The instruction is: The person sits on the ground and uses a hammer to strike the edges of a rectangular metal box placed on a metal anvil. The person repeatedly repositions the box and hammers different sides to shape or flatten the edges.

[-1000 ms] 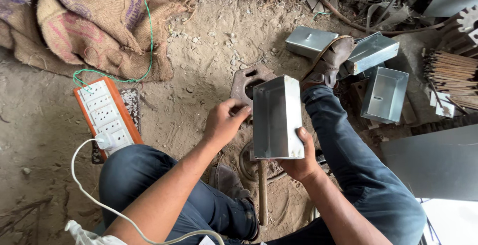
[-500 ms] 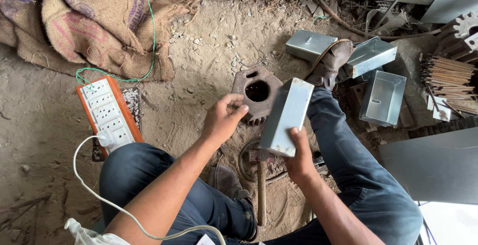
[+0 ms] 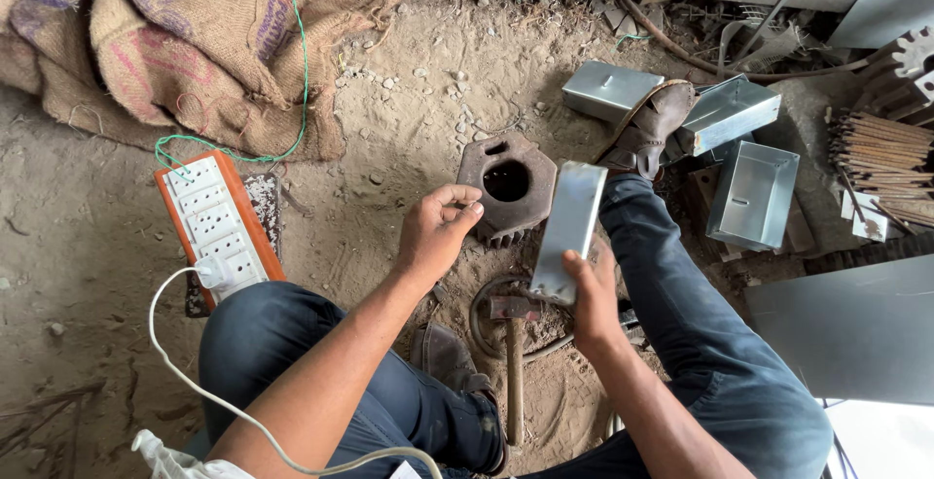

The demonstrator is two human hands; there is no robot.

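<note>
Gripping the metal box [image 3: 568, 231] at its lower end w/ your right hand [image 3: 591, 296] — left hand [image 3: 435, 234] loosely curled, empty, apart, beside the iron block [image 3: 508, 185].

The metal box [image 3: 569, 229] hides its lower end inside the right hand [image 3: 591, 296], the hammer [image 3: 513, 362] handle slips behind a shoe [image 3: 457, 367], and the grey sheet [image 3: 856, 338] runs off right.
</note>
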